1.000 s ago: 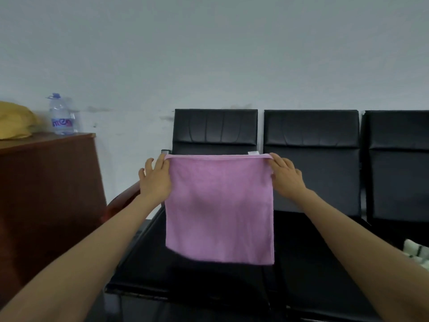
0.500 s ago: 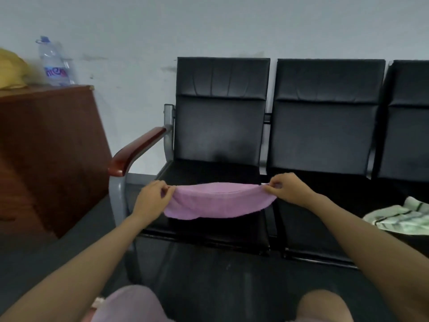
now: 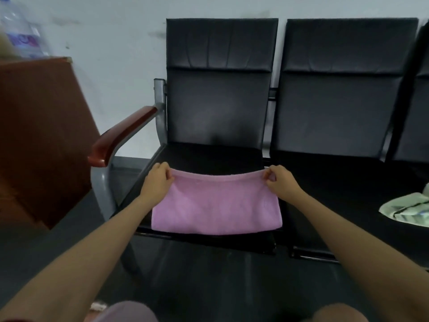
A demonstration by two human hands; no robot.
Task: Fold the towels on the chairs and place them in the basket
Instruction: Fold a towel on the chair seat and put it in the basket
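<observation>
"So the soft pink square towel (image 3: 216, 205) is down now?"

"Yes. A second ago it hung flat in the air before the chair backs, and half a second ago it sagged between the hands just over the seat. Now it lies on the front of the black padded chair seat (image 3: 209, 156), half as deep as it was. Folded once, I'd say."

"And the hands?"

"The left hand (image 3: 157, 182) pinches the far left corner and the right hand (image 3: 278, 180) the far right one, fingers curled on the far edge."

"Ready for the basket, then?"

"Probably one more fold first. I can't see any basket from here. A crumpled green-and-white striped towel (image 3: 406, 209) lies well off to the right, unfolded."
</observation>
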